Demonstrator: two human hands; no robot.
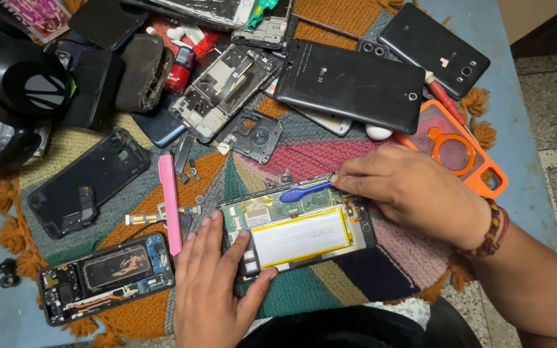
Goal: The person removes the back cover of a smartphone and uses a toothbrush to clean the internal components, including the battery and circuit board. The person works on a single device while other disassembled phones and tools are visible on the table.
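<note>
Working near the front edge of the multicoloured woven mat [330, 158], we have an opened black smartphone with its back cover off and a white yellow-edged battery exposed [301, 235]. It lies flat, long side across, just front of the mat's middle. We judge it light, thin and stiff but fragile: bare circuit board along its far edge, thin ribbon cables, and a soft battery pouch that should not be pressed or pierced. Best hold is on the frame edges and corners, not on the board or the battery.

Our left hand [214, 283] lies mostly flat and spread, palm down, fingers resting on the phone's left end and thumb along its front edge, pinning it to the mat rather than gripping it.

Our right hand [414, 193] is curled nearly closed, thumb and fingertips pinching the end of a small blue plastic pry tool [304, 191], whose rounded tip rests on the board at the phone's far edge. The tool looks light, slightly flexible and smooth.

Just left of the phone lies a pink flat plastic bar [170, 203]; toward the mat's front left corner is another opened black phone showing its insides [107, 277]. An orange phone case with a ring [465, 158] sits beyond the right hand, a black tablet [349, 84] toward the far edge.
</note>
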